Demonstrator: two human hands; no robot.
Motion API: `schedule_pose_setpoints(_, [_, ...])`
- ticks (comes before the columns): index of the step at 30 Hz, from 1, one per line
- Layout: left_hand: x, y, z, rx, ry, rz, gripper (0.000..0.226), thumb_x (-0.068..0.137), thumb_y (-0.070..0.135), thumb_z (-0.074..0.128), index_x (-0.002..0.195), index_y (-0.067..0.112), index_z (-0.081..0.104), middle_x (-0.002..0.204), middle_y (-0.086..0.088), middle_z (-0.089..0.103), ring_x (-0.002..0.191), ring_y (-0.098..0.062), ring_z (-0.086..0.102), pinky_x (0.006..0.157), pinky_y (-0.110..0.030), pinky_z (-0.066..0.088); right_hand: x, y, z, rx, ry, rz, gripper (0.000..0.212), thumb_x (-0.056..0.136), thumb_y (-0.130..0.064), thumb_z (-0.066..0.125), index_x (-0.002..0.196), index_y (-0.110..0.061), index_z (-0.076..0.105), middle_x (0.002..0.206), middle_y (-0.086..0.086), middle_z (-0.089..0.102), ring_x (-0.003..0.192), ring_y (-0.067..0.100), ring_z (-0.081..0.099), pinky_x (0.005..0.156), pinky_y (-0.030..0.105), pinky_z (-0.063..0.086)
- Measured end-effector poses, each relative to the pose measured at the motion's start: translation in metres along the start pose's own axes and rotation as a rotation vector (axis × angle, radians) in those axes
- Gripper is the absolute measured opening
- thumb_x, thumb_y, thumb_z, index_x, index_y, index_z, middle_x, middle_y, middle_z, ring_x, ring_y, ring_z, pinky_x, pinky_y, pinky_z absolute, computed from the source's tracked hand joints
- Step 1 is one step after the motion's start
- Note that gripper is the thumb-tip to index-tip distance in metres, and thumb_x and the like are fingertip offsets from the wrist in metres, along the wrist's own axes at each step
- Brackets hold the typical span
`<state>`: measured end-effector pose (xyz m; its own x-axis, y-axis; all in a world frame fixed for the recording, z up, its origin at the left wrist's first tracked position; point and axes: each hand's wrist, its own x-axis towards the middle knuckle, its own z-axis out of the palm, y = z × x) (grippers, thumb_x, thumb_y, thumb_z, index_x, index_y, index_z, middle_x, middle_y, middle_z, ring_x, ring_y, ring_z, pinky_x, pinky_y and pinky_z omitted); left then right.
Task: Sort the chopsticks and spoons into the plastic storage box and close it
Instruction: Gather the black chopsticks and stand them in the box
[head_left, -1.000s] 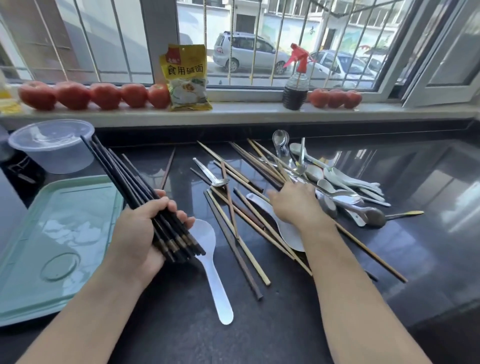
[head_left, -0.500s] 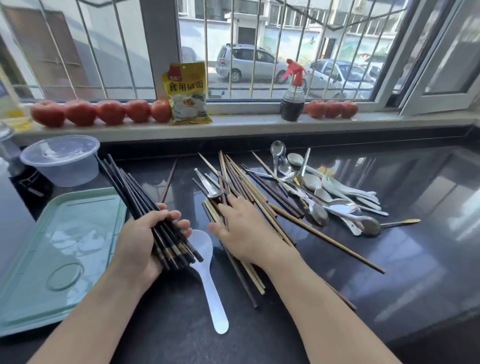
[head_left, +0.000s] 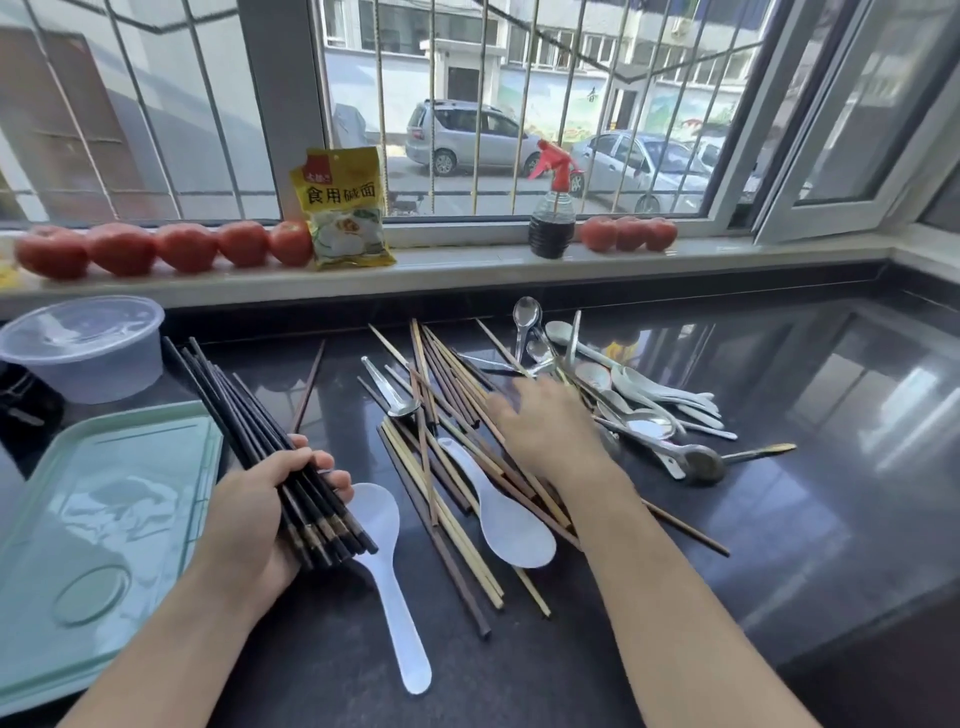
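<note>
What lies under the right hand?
Under the right hand lie loose wooden chopsticks, fanned over the counter. Whatever sits directly beneath its palm is covered. The fingers are blurred.

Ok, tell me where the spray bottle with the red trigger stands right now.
In the head view the spray bottle stands on the windowsill, right of centre, between the yellow packet and the three tomatoes to its right.

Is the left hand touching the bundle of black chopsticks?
Touching. The head view shows the left hand with fingers curled round the black chopsticks.
</note>
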<state>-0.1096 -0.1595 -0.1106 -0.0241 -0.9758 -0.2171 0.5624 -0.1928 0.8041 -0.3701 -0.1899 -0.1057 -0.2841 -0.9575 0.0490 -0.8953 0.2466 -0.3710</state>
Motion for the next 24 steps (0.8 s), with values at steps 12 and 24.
schedule_pose_setpoints(12, [0.003,-0.001,-0.004,0.034,-0.026,-0.005,0.016,0.099,0.001,0.047,0.094,0.013,0.054,0.069,-0.006,0.058,0.061,-0.023,0.058,0.063,-0.034,0.056,0.065,0.130,-0.062,-0.407,-0.274,0.089,0.083,0.094,-0.076,0.023,0.161,-0.031,0.005,0.169,-0.001,0.010,0.155,0.035,0.006,0.123,0.055,0.007])
schedule_pose_setpoints(24, [0.008,-0.004,-0.006,0.056,-0.040,0.001,0.013,0.099,0.001,0.048,0.096,0.013,0.054,0.071,-0.008,0.058,0.059,-0.023,0.061,0.061,-0.034,0.058,0.063,0.118,-0.054,-0.377,-0.031,0.042,0.061,0.104,-0.045,0.033,0.158,-0.020,0.021,0.167,0.005,0.019,0.154,0.033,0.008,0.124,0.054,0.007])
